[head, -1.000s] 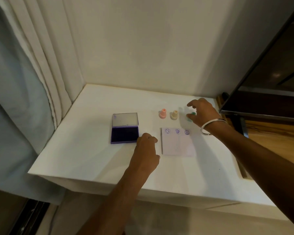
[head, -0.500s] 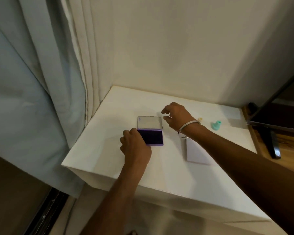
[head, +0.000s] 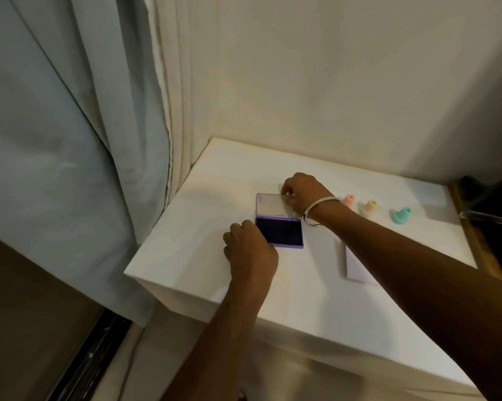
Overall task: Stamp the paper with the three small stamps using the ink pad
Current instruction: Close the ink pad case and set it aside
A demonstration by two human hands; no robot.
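A purple ink pad lies open on the white table, its clear lid flat behind the dark pad. My left hand rests curled against the pad's front left corner. My right hand pinches the lid's far right corner. Three small stamps stand in a row to the right: pink, partly behind my wrist, cream and teal. The paper lies under my right forearm, which hides most of it.
A pale curtain hangs along the table's left side. A wall stands behind the table. A dark screen and wooden surface sit at the right edge. The table's front edge runs close below my left wrist.
My right hand left the teal stamp standing and crossed left to the ink pad's lid. My left hand slid to the pad's front left corner. The view swung left.
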